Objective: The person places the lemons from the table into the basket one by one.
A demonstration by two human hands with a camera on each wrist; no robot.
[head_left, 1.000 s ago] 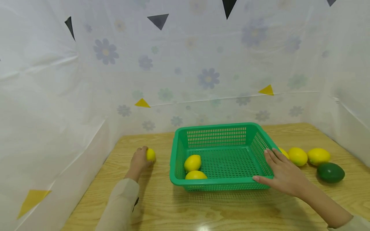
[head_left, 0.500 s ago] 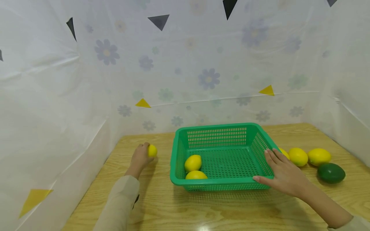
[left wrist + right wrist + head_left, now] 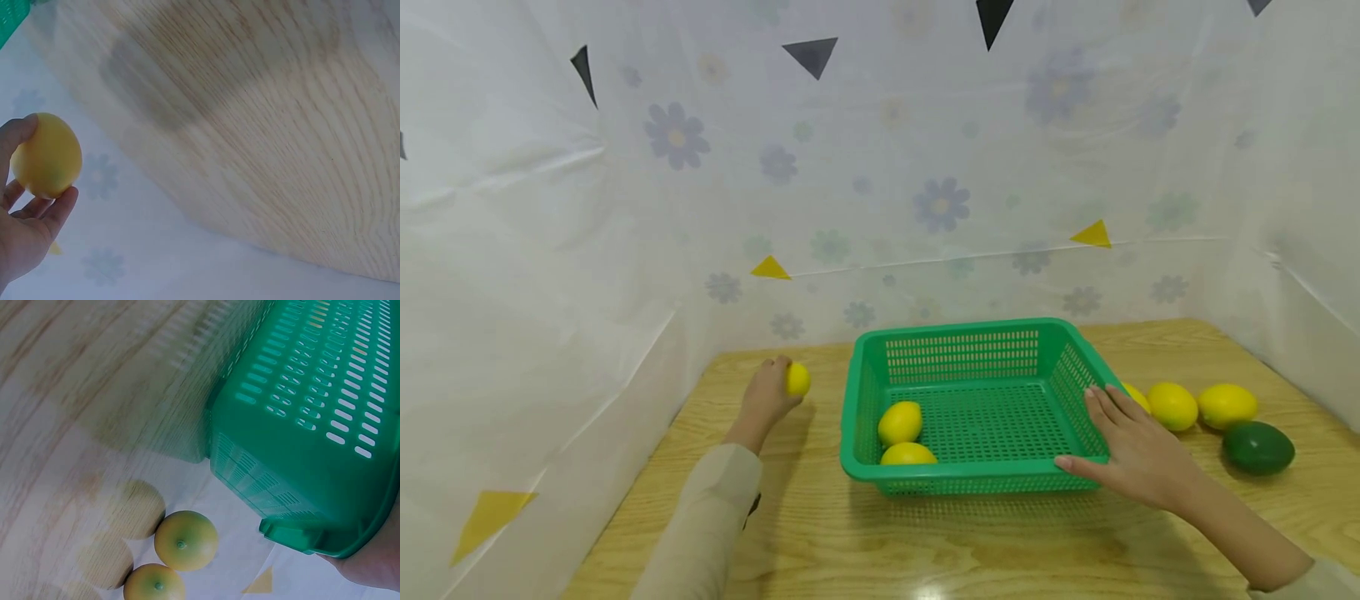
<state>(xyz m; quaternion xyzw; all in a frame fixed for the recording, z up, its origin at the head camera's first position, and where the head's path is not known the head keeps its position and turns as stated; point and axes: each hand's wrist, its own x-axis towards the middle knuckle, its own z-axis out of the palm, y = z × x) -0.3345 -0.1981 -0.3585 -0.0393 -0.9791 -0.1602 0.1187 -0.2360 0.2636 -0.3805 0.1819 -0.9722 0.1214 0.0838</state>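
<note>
My left hand (image 3: pixel 766 396) grips a yellow lemon (image 3: pixel 799 380) above the table, left of the green plastic basket (image 3: pixel 981 472). In the left wrist view, thumb and fingers hold this lemon (image 3: pixel 50 156) from opposite sides. My right hand (image 3: pixel 1142 454) rests on the basket's near right corner, its fingers extended over the right rim and its thumb on the front rim. Inside the basket, one lemon (image 3: pixel 900 423) and another lemon (image 3: pixel 910 454) lie at the near left. From the right wrist camera, the basket's perforated side (image 3: pixel 275 450) shows beside part of the right hand (image 3: pixel 369 559).
Right of the basket lie a partly hidden lemon (image 3: pixel 1137 396), a lemon (image 3: pixel 1172 407), another lemon (image 3: pixel 1227 406) and a dark green, avocado-like fruit (image 3: pixel 1258 448). White patterned sheeting (image 3: pixel 880 167) walls the wooden table (image 3: pixel 970 550) at the back and sides.
My left hand has lifted the lemon up from the table and moved slightly away from me. The right hand and the basket have stayed where they were.
</note>
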